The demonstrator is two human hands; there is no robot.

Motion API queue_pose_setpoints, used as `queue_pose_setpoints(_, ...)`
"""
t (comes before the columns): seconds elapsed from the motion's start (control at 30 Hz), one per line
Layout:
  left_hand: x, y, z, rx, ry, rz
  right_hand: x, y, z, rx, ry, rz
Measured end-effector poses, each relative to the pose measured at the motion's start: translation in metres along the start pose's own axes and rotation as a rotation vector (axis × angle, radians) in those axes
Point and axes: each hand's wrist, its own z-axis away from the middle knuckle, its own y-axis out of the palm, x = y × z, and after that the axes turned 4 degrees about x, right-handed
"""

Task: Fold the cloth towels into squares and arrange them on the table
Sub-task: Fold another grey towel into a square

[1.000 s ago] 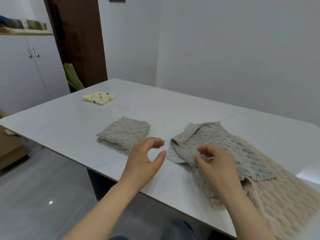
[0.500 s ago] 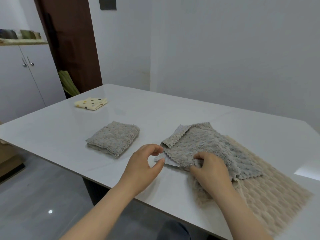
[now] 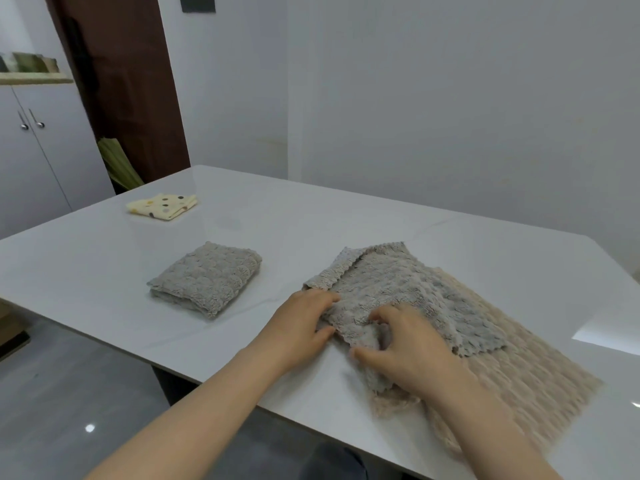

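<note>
Item: unfolded grey fleece towel (image 3: 415, 292), lying atop a flat beige ribbed towel (image 3: 526, 386) near the right front edge of the white table (image 3: 311, 220). Left hand (image 3: 294, 327) and right hand (image 3: 405, 351) each pinch its near hem. Risk: the right fingers may catch the beige layer too and drag it along.

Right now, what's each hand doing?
Left hand: pinches the near edge of the unfolded grey towel.
Right hand: grips the same towel, fingers curled.

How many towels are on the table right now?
4: yellow dotted towel far left; folded grey towel centre; loose grey towel right of it; beige towel beneath that. More may be hidden.
</note>
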Motion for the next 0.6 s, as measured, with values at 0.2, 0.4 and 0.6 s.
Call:
queue_pose_setpoints(0.2, 0.0, 0.001, -0.005, 0.004, 0.078, -0.01, -0.001, 0.003, -0.001, -0.103, -0.031, -0.017)
queue_pose_setpoints(0.4, -0.008, -0.005, -0.012, -0.139, 0.055, 0.056, 0.001, -0.03, 0.002, -0.275, -0.127, -0.149)
queue_pose_setpoints(0.6, -0.009, -0.017, -0.017, -0.238, -0.069, 0.135, 0.009, -0.075, 0.002, -0.43, -0.24, -0.198)
